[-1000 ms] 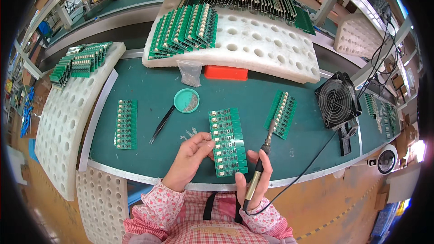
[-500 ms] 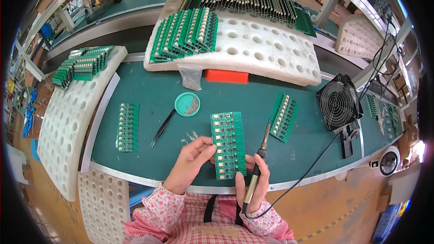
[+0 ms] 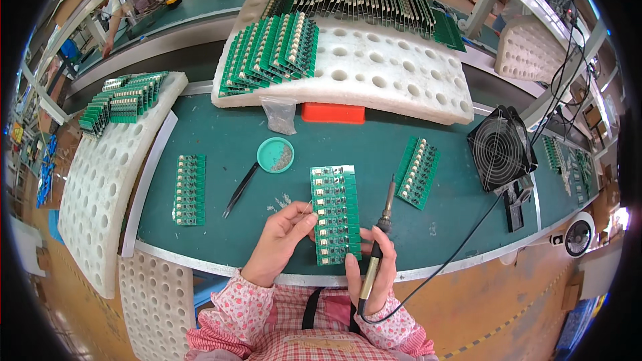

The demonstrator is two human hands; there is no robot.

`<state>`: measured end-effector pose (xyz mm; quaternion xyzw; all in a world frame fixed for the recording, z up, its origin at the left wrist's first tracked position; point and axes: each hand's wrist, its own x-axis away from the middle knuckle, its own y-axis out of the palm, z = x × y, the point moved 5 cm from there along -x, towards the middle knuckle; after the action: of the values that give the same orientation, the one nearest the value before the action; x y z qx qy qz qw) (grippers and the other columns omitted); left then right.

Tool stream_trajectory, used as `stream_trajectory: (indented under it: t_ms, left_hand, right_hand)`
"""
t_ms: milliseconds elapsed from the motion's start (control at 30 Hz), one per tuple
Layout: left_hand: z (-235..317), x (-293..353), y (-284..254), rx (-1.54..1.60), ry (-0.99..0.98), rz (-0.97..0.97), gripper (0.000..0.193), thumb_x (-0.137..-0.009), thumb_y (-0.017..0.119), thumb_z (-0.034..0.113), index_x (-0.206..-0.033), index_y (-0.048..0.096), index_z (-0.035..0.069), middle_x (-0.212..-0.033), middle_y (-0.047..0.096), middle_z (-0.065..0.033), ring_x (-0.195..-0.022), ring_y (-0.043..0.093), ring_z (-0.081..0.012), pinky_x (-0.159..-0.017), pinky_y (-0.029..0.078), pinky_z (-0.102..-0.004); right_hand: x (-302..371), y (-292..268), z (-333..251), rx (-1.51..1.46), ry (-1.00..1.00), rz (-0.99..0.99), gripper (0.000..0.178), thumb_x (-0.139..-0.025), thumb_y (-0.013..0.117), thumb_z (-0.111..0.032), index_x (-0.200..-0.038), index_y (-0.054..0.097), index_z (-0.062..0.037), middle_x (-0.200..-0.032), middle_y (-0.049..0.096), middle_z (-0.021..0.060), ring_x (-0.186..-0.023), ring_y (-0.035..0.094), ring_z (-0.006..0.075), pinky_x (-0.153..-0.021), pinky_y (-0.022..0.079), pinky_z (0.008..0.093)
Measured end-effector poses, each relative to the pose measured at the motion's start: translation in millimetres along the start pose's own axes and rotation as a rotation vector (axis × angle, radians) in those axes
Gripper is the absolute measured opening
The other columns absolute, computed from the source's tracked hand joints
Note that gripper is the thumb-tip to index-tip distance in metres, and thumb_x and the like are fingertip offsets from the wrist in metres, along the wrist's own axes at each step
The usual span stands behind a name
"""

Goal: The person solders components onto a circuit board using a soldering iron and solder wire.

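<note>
My left hand (image 3: 275, 246) grips the left edge of a green circuit board panel (image 3: 336, 217) between thumb and fingers. Rows of white and dark parts cover its face. A thin wire end shows by the left fingertips. In my right hand (image 3: 380, 273) is a soldering iron (image 3: 385, 222), its tip pointing up and away, apart from the panel. Some right fingers also touch the panel's lower right edge. Other panels lie flat on the bench, one at left (image 3: 190, 190) and an overlapping pair at right (image 3: 418, 174).
A green dish (image 3: 275, 155) of small parts has black tweezers (image 3: 241, 190) beside it. Behind are a clear bag (image 3: 279, 116), a red box (image 3: 334, 113) and a white foam block (image 3: 361, 73) of upright panels. A black fan (image 3: 500, 149) stands right; another foam block (image 3: 110, 180) is left.
The view has shifted slightly. Both hands keep the panel and the soldering iron in nearly the same place. Across the bench, a co-worker's arms have moved.
</note>
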<state>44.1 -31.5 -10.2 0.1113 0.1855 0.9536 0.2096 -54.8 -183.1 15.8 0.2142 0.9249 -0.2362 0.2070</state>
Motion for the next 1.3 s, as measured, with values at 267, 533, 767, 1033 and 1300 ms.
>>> stream_trajectory:
  t_ms: [267,533,767,1033,1300]
  left_hand:
    - [0,-1,0,0.010,0.002,0.021,0.018,-0.103,0.058,0.015,-0.112,0.061,-0.001,-0.096,0.067,-0.0018,-0.087,0.059,-0.0082,-0.081,0.047,-0.0247]
    - [1,-2,-1,0.023,0.011,0.012,0.017,-0.102,0.060,0.015,-0.110,0.061,0.000,-0.097,0.067,-0.0029,-0.087,0.060,-0.0090,-0.081,0.048,-0.0258]
    - [3,2,2,0.025,0.018,-0.004,0.014,-0.101,0.060,0.013,-0.109,0.060,0.000,-0.098,0.067,-0.0038,-0.088,0.061,-0.0096,-0.080,0.050,-0.0257]
    - [15,41,4,-0.538,-0.093,0.083,0.013,-0.096,0.068,0.012,-0.096,0.063,-0.001,-0.080,0.068,-0.0063,-0.075,0.064,-0.0152,-0.070,0.049,-0.0299]
    - [22,58,-1,-1.106,0.353,0.206,0.016,-0.095,0.060,0.011,-0.081,0.062,0.003,-0.075,0.064,-0.0082,-0.066,0.057,-0.0277,-0.069,0.041,-0.0378]
  right_hand:
    - [-1,1,2,-0.023,0.012,0.001,0.062,-0.082,0.074,0.003,-0.138,0.046,0.0020,-0.117,0.064,0.0164,-0.083,0.065,0.0241,-0.074,0.054,0.0337]
    - [-7,3,2,0.018,0.095,-0.039,0.055,-0.086,0.069,0.004,-0.137,0.048,-0.0003,-0.114,0.065,0.0185,-0.083,0.067,0.0248,-0.071,0.056,0.0331]
    - [-6,2,1,0.028,0.101,-0.061,0.053,-0.087,0.067,0.005,-0.136,0.049,-0.0006,-0.116,0.065,0.0185,-0.088,0.067,0.0278,-0.074,0.056,0.0333]
    - [-3,-34,9,0.095,0.007,-0.289,0.047,-0.087,0.066,0.006,-0.132,0.056,-0.0011,-0.107,0.067,0.0178,-0.094,0.067,0.0319,-0.081,0.054,0.0365]
    - [-32,-46,14,0.329,-0.238,-0.408,0.047,-0.074,0.074,0.007,-0.119,0.066,-0.0056,-0.098,0.069,0.0109,-0.083,0.060,0.0311,-0.079,0.048,0.0397]
